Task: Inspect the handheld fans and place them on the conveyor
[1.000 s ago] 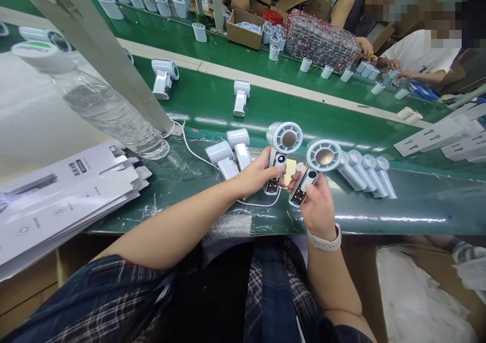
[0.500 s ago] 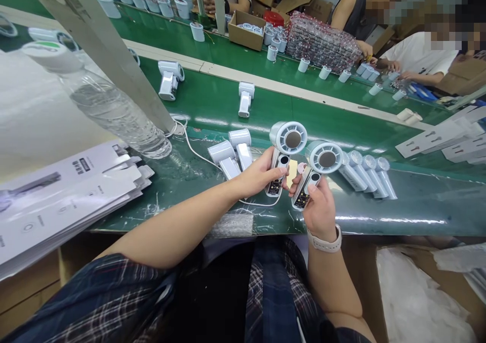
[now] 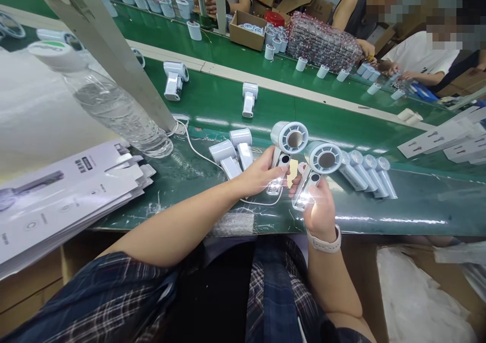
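Observation:
Near the middle of the bench, my left hand (image 3: 261, 173) is closed round the handle of a light-blue handheld fan (image 3: 290, 136), its thumb across the front. My right hand (image 3: 321, 206) grips a second light-blue fan (image 3: 324, 157) just to the right, with a pale watch strap on the wrist. Both fans stand head up with their round grilles facing me. Bright white light shines on both open handle fronts. Two more fans (image 3: 223, 152) lie left of my left hand. To the right, several wrapped fans (image 3: 359, 175) lie in a row.
A white cable (image 3: 199, 153) curves over the bench. At left are a water bottle (image 3: 117, 110), a slanted post (image 3: 110, 44) and flat printed boxes (image 3: 76, 191). Beyond, a green belt (image 3: 212, 100) carries fans and cups. People work at the far side.
Bright light has come on at both fan handles, where dark circuit boards showed before. The fans and cups on the belts have shifted slightly. Both hands keep their grip.

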### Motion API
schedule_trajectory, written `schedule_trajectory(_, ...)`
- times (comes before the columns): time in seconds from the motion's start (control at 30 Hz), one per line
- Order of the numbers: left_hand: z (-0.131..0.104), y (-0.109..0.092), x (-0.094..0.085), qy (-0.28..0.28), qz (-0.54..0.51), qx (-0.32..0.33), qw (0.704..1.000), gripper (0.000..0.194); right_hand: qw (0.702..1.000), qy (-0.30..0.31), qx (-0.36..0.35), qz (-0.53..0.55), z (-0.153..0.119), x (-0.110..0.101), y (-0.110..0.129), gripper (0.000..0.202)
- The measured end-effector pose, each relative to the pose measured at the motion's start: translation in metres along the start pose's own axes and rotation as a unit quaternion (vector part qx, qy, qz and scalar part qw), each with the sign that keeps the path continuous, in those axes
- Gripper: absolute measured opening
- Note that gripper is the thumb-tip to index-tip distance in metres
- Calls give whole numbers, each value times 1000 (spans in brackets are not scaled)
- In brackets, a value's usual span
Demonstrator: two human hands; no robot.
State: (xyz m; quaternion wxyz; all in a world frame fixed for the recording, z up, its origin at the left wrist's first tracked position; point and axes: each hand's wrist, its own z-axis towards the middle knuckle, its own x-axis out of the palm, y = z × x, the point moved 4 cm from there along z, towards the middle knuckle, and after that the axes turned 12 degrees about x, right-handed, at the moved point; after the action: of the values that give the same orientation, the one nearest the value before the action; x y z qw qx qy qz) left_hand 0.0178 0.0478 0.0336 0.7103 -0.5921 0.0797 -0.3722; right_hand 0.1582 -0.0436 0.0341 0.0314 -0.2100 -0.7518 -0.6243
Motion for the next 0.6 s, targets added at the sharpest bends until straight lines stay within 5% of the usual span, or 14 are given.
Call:
schedule_trajectory(0.17, 1, -4, -2, -30, -41, 12, 999, 66, 999, 37, -2, -6, 4, 5, -2, 34)
schedule_trajectory(0.33, 0, -3, 4, 65, -191, -45, 978, 80, 993, 64, -69, -69, 17, 24, 6, 43)
schedule_trajectory(0.43, 2, -4, -1, 51, -237, -45, 969, 73, 972, 66, -110, -199, 28, 29, 18, 41)
schedule_trajectory(0.6, 11, -2, -18, -10, -289, 1, 957, 71, 885, -133, -178, -409, 62, 8, 22, 48)
